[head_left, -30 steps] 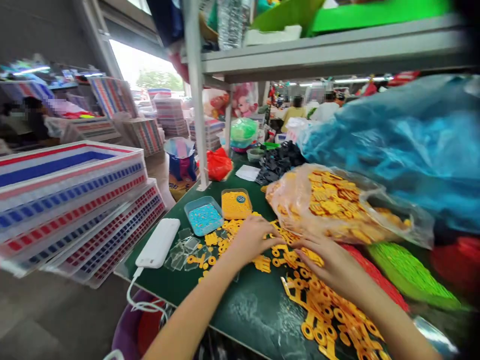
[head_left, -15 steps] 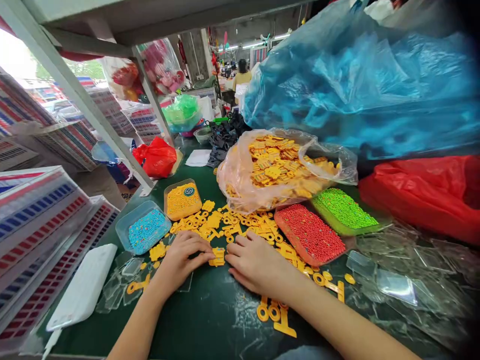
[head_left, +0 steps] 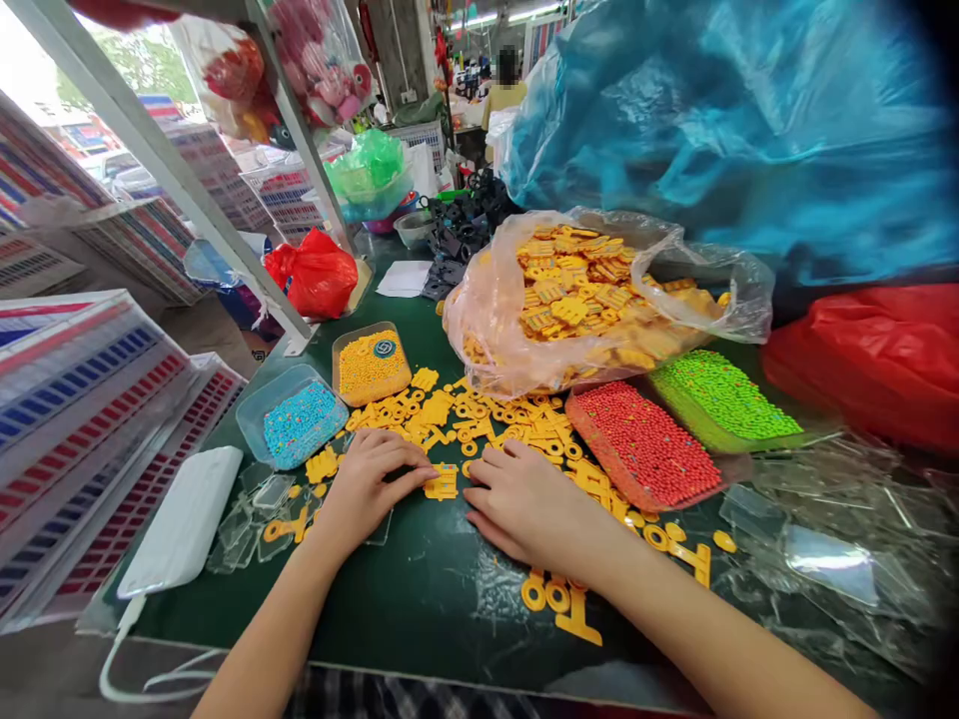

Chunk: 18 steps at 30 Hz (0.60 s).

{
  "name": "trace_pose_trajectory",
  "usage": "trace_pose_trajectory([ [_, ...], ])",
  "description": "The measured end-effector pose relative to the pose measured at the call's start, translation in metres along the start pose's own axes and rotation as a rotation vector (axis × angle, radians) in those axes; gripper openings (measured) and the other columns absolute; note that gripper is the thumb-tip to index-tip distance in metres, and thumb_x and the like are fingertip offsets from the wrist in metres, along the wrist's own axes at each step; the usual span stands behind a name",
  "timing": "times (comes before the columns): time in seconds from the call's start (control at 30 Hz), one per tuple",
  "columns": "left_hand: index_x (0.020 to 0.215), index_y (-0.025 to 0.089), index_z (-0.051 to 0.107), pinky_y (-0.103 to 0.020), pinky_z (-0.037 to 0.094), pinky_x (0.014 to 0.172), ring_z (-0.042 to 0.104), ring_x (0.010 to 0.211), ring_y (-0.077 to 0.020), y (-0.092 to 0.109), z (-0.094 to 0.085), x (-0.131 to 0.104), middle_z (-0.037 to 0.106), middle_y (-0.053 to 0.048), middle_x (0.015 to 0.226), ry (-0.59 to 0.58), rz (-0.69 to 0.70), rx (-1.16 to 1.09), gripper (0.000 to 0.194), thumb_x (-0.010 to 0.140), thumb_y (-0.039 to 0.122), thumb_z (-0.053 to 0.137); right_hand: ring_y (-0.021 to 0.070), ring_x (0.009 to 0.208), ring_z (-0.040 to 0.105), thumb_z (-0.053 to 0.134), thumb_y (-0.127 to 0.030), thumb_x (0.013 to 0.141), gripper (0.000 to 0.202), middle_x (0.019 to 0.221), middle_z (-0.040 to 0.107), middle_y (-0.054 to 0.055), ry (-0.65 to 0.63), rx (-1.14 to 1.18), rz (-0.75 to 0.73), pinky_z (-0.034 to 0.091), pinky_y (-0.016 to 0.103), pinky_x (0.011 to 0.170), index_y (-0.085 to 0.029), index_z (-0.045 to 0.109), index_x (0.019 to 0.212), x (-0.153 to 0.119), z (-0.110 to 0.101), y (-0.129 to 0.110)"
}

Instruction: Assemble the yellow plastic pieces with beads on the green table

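Note:
A small yellow plastic piece (head_left: 444, 481) with slots and a few coloured beads lies on the green table between my hands. My left hand (head_left: 381, 477) has its thumb and index finger closed on the piece's left edge. My right hand (head_left: 516, 499) rests just to the right of it, palm down, fingers bent and slightly apart, not touching it. Behind them spread loose yellow parts (head_left: 524, 424). Trays of blue beads (head_left: 300, 424) and yellow beads (head_left: 373, 366) stand to the left; red beads (head_left: 644, 439) and green beads (head_left: 723, 394) are to the right.
An open plastic bag (head_left: 486, 340) of yellow pieces sits behind the loose parts. A white power bank (head_left: 180, 524) and clear plates lie left; more clear plates (head_left: 831, 559) lie right. A metal post (head_left: 172, 180) rises at the left. A person (head_left: 505, 95) is far back.
The view has shifted, showing more of the table's front edge and the cable. Both hands stay around the small yellow piece, with little change in their pose.

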<state>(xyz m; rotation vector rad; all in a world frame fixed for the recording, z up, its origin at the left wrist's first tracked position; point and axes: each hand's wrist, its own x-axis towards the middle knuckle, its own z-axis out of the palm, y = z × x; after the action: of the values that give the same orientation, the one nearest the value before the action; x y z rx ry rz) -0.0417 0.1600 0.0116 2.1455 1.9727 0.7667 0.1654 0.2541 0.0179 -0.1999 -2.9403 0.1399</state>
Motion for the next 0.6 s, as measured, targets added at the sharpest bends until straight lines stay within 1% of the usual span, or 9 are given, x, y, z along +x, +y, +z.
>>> trace_pose_trajectory([
  [0.1,0.084,0.025,0.072,-0.036,0.041,0.086,0.062,0.085,-0.0191,0.000,0.002,0.000,0.076,0.001,0.086,-0.011,-0.016,0.008,0.031,0.095,0.048,0.054,0.0206,0.082,0.057,0.060,-0.028,0.090,0.017,0.083,0.068,0.006,-0.001,0.012,0.009,0.036,0.035,0.074,-0.017,0.072,0.084,0.000,0.002,0.001],
  [0.27,0.084,0.024,0.072,-0.036,0.039,0.088,0.062,0.088,-0.0184,0.004,0.010,0.000,0.076,0.001,0.090,-0.065,0.023,0.010,0.030,0.095,0.045,0.055,0.0211,0.084,0.057,0.059,-0.029,0.091,0.017,0.087,0.068,0.006,-0.001,0.011,0.032,0.038,0.035,0.075,-0.017,0.071,0.094,0.001,0.005,0.002],
  [0.43,0.083,0.023,0.073,-0.036,0.038,0.089,0.060,0.089,-0.0182,0.007,0.016,0.001,0.076,0.000,0.092,-0.067,0.091,0.034,0.023,0.093,0.039,0.060,0.0225,0.087,0.058,0.059,-0.030,0.091,0.018,0.090,0.068,0.007,-0.009,0.020,0.043,0.039,0.035,0.075,-0.018,0.071,0.096,0.000,0.009,0.001],
  [0.6,0.085,0.024,0.075,-0.035,0.038,0.089,0.060,0.089,-0.0179,0.006,0.018,0.001,0.075,0.001,0.094,-0.082,0.100,0.042,0.018,0.091,0.036,0.063,0.0223,0.086,0.058,0.059,-0.030,0.091,0.018,0.088,0.067,0.007,-0.011,0.017,0.047,0.039,0.035,0.075,-0.017,0.071,0.093,0.001,0.011,0.001],
])
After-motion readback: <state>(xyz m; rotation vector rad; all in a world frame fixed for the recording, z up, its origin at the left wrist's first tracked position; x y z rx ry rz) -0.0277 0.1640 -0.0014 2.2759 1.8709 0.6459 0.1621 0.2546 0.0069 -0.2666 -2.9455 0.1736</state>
